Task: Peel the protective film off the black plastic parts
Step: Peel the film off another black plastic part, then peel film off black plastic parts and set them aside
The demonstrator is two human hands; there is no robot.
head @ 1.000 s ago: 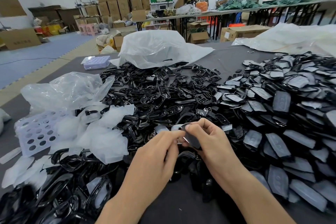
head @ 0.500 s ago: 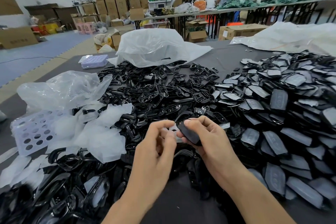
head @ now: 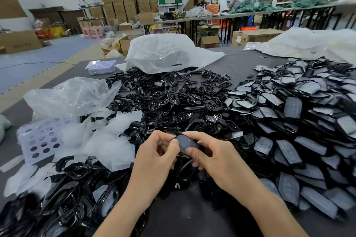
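A small black plastic part is held between both hands above the table's near middle. My right hand grips it from the right, thumb on its lower face and fingers curled behind it. My left hand pinches at its left edge with fingertips and thumb. Whether film is lifting there is too small to tell. A big pile of film-covered black parts fills the right side. Glossy black frames are heaped in the middle and at the near left.
Crumpled peeled film pieces and a clear plastic bag lie at the left over a lilac perforated tray. A large white bag sits at the back. Bare dark table shows between my forearms. People work at a far bench.
The hands have risen slightly with the part. My left fingertips have moved from just beside the part onto its left edge. The part's broad face is turned more toward me.
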